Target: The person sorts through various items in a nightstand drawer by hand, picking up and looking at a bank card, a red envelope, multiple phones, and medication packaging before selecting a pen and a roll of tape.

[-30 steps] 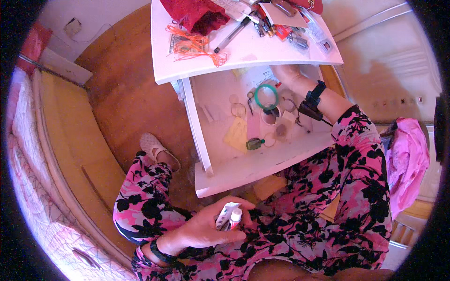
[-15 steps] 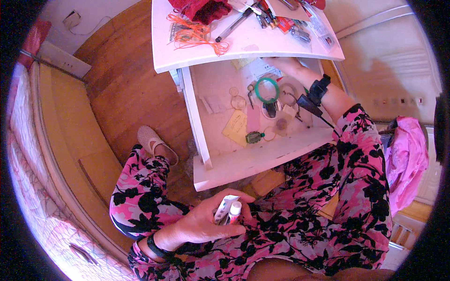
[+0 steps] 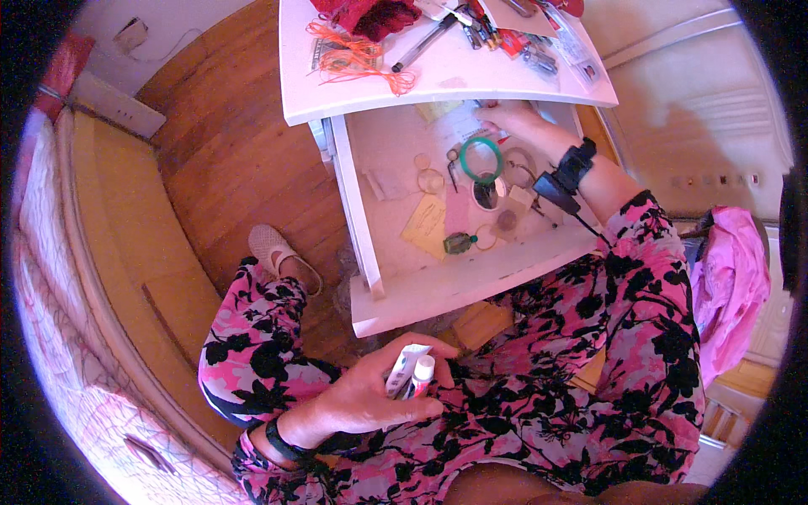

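Note:
Two small white tubes, a flat-ended tube (image 3: 406,370) and a round-capped one (image 3: 423,370) with some red on it, stand in my left hand (image 3: 366,397), whose fingers curl round them over my lap. My right hand (image 3: 502,116) reaches into the back of the open white drawer (image 3: 396,305), beneath the tabletop's front edge. Its fingers are bent together beside a printed paper (image 3: 465,126); what they grip is partly hidden. Nearer in the drawer lie a green ring (image 3: 481,161), a small round mirror (image 3: 488,193), a green bottle (image 3: 459,243) and a yellow paper (image 3: 425,224).
The white tabletop (image 3: 454,95) overhangs the drawer's back. On it are orange string (image 3: 362,63), a black pen (image 3: 425,42), red knitted cloth (image 3: 370,17) and several small items. A pink garment (image 3: 732,286) hangs at right; a bed edge (image 3: 143,320) lies left.
My right hand has drawn back slightly from under the tabletop, showing more of its fingers. My left hand still holds the tubes. The view has shifted a little.

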A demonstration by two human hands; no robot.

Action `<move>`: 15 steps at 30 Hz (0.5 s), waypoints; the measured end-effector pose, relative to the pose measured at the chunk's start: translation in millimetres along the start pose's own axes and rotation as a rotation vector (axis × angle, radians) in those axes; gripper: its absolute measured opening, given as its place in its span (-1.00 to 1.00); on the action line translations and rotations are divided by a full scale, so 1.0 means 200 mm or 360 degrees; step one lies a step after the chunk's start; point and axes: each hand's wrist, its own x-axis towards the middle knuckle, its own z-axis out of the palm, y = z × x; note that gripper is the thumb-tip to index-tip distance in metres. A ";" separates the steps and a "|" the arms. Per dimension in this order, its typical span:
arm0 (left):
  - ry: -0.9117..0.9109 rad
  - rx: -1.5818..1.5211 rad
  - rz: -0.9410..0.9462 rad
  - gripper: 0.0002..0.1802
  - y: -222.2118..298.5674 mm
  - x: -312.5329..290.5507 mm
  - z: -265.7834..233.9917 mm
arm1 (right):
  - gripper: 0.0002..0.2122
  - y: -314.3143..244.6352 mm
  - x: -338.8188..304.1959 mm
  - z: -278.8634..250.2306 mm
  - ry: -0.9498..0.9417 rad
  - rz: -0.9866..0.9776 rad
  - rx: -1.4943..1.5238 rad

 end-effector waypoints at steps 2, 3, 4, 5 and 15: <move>0.0022 0.0009 -0.0006 -0.42 0.00 0.00 0.00 | -0.77 -0.01 -0.09 -0.01 -0.0079 0.0033 0.0263; 0.0038 0.0010 0.0005 -0.43 -0.01 -0.01 -0.01 | -0.83 -0.04 -0.13 0.01 -0.0171 0.0068 0.0530; 0.0022 0.0019 0.0018 -0.43 -0.01 -0.01 -0.01 | -0.82 -0.07 -0.20 0.00 -0.0160 0.0203 0.0812; 0.0017 0.0020 0.0023 -0.43 -0.01 -0.01 0.00 | -0.82 -0.06 -0.23 -0.02 -0.0154 0.0201 0.0807; 0.0038 0.0037 0.0022 -0.44 -0.02 -0.01 0.00 | -0.67 -0.08 -0.37 -0.05 -0.0585 0.0161 0.1195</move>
